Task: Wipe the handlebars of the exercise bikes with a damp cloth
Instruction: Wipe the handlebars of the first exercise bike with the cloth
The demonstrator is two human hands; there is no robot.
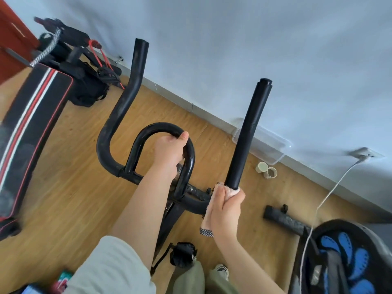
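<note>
The clear plastic box (pixel 275 150) sits against the wall (pixel 254 49), beyond and to the right of the right hand's grip; what it holds cannot be told through its see-through sides. Just short of the box, two small cardboard cups (pixel 262 167) lie on their sides on the wooden floor (pixel 74 187), their open ends showing hollow insides. The right hand (pixel 227 211) is closed around a pink cloth (pixel 213 201), which is wrapped round the lower end of the right handlebar (pixel 246 134). A patterned edge of the cloth hangs out below the fist. From this grip the right handlebar runs straight away toward the wall, leaning slightly right, and ends in a round cap far above the hand. Its long axis runs near to far and is almost upright in the view. The left hand (pixel 169 151) is curled around the glossy black loop bar (pixel 146 132), with the thumb lying over the top of the curve. The loop arches up and to the left of that grip, and its two legs come down to the crossbar. Further left of the left hand, the left handlebar (pixel 118 107) bends out from the crossbar, then rises toward the wall and ends in an open tip.
</note>
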